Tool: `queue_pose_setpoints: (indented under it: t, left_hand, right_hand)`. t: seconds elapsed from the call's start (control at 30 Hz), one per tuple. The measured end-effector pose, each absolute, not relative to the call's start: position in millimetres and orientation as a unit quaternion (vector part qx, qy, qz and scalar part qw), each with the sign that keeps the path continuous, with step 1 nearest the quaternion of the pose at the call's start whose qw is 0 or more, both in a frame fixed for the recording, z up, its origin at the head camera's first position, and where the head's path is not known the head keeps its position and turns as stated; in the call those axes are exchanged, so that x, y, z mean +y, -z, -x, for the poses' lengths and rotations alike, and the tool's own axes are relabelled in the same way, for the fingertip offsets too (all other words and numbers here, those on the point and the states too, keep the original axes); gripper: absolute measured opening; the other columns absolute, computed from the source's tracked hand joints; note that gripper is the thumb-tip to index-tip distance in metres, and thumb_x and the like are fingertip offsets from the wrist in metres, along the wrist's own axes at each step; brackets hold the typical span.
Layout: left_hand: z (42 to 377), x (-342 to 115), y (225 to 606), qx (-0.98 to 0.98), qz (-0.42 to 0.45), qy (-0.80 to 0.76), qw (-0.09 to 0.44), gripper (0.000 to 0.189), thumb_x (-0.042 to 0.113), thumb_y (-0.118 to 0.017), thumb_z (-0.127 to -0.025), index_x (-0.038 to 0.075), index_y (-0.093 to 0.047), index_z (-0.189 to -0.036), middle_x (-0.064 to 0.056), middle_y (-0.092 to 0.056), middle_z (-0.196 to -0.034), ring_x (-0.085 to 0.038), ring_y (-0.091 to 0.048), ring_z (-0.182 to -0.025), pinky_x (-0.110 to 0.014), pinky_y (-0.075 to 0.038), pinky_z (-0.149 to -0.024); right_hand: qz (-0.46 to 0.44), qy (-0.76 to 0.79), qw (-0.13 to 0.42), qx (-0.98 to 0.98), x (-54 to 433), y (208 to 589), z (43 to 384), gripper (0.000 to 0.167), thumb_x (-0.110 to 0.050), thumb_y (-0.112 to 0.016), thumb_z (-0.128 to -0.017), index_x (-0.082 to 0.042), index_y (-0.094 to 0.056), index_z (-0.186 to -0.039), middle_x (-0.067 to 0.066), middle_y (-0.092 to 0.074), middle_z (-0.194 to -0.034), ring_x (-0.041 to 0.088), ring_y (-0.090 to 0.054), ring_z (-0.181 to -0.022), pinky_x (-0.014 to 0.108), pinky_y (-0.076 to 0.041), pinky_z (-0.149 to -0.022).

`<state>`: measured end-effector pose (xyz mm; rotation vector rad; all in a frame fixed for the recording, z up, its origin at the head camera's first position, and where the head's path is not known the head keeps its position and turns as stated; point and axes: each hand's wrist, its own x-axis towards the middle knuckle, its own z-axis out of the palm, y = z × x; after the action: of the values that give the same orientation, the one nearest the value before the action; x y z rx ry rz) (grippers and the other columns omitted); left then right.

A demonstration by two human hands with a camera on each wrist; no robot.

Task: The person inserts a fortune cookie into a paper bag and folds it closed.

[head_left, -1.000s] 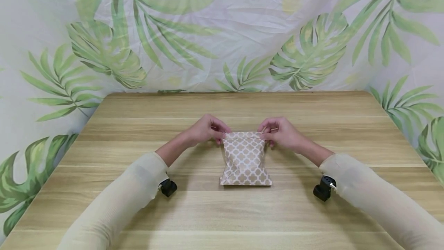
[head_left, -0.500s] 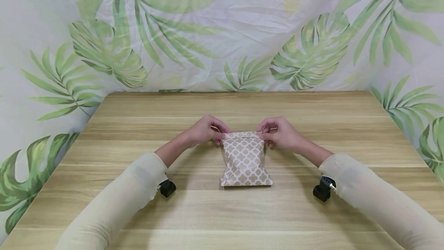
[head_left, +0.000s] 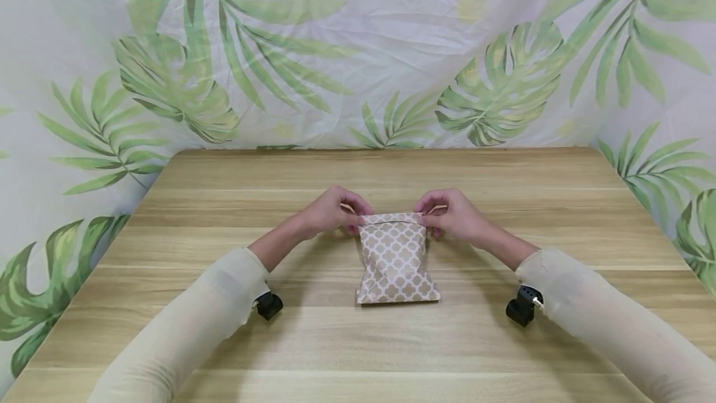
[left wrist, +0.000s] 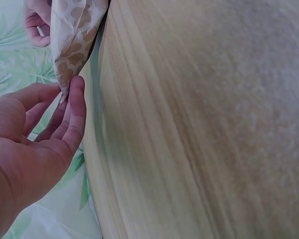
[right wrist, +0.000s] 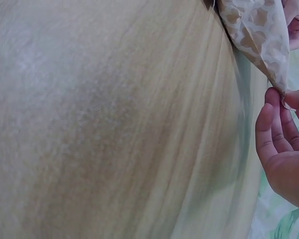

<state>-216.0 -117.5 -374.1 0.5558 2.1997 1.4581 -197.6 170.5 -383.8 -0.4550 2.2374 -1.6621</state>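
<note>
A small paper bag [head_left: 394, 260], beige with a white lattice pattern, stands near the middle of the table with its top edge folded over. My left hand [head_left: 334, 209] pinches the left end of that folded top between thumb and fingers. At the other end, my right hand [head_left: 452, 215] pinches the right corner the same way. The left wrist view shows the bag's [left wrist: 74, 37] corner narrowing to a point between thumb and fingertips. In the right wrist view the bag's [right wrist: 259, 37] opposite corner is held likewise. What the bag contains is hidden.
The wood-grain table [head_left: 224, 204] reaches back to a leaf-printed cloth [head_left: 391, 48] that hangs behind it and along both sides. Small black cameras [head_left: 269, 305] hang under the pale sleeves [head_left: 184, 322] at each wrist.
The bag's bottom edge has shifted slightly toward me. Both hands keep their pinch on the top corners and have hardly moved.
</note>
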Motion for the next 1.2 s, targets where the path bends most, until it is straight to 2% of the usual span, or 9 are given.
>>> queue_pose_setpoints:
  t: [0.17,0.4,0.83,1.2]
  left_hand:
    - [213.9,-116.3,372.6,0.799,-0.202,-0.522,0.221,0.018,-0.009,-0.071,-0.092,-0.013,-0.071,-0.109,-0.007,-0.071,-0.084,-0.015,-0.067,-0.067,-0.031,-0.058,-0.064]
    - [211.7,-115.6,370.7,0.802,-0.196,-0.52,0.221,0.017,-0.008,-0.072,-0.091,-0.012,-0.071,-0.108,-0.007,-0.067,-0.082,-0.016,-0.067,-0.066,-0.032,-0.058,-0.063]
    - [210.5,-117.8,368.7,0.799,-0.193,-0.525,0.22,0.016,-0.003,-0.073,-0.093,-0.01,-0.072,-0.108,-0.007,-0.072,-0.087,-0.02,-0.068,-0.069,-0.033,-0.059,-0.065]
    - [209.2,-120.3,367.7,0.811,-0.198,-0.507,0.215,0.016,0.004,-0.071,-0.096,-0.006,-0.075,-0.108,-0.013,-0.074,-0.093,-0.023,-0.07,-0.073,-0.035,-0.059,-0.066]
  right_hand:
    - [0.16,0.57,0.154,0.791,169.4,382.0,196.3,0.018,0.01,-0.068,-0.093,0.015,-0.064,-0.109,0.013,-0.063,-0.094,0.012,-0.065,-0.071,0.026,-0.053,-0.056]
    - [0.162,0.565,0.156,0.794,168.6,379.5,194.6,0.017,0.009,-0.068,-0.093,0.014,-0.066,-0.11,0.014,-0.063,-0.098,0.012,-0.064,-0.072,0.025,-0.051,-0.056]
    - [0.181,0.564,0.138,0.793,169.0,378.5,193.5,0.015,0.007,-0.069,-0.095,0.013,-0.068,-0.108,0.017,-0.065,-0.098,0.014,-0.061,-0.068,0.026,-0.048,-0.055]
    - [0.196,0.532,0.145,0.811,170.4,377.3,193.5,0.021,0.002,-0.069,-0.096,0.01,-0.07,-0.116,0.022,-0.069,-0.109,0.016,-0.066,-0.077,0.028,-0.052,-0.058]
